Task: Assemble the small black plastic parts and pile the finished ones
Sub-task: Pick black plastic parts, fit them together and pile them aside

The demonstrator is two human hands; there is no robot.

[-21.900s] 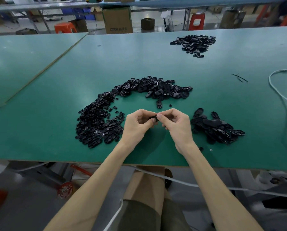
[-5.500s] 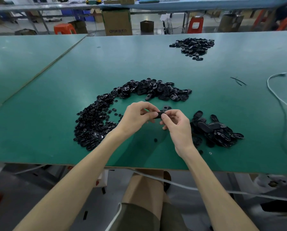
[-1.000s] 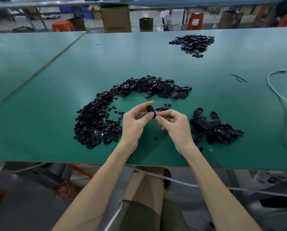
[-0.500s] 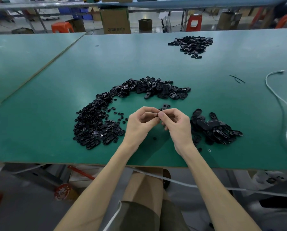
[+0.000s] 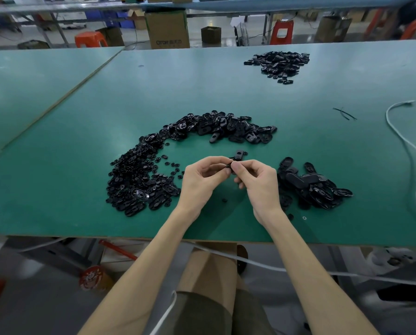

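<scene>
a small black part (image 5: pixel 230 166) is pinched between the fingertips of the left hand (image 5: pixel 200 182) and the right hand (image 5: pixel 260 186), just above the green table (image 5: pixel 57 201). right of the part lies a small pile (image 5: pixel 310 187), probably the finished ones. left of the part and behind it curves a much bigger heap of loose pieces (image 5: pixel 139 182), so i judge that most of the work remains.

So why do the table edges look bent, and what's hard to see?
Head view: the wide-angle lens bows the edges of the green table; the left hand and right hand shadow it softly; the black part they pinch shows no detail.
</scene>
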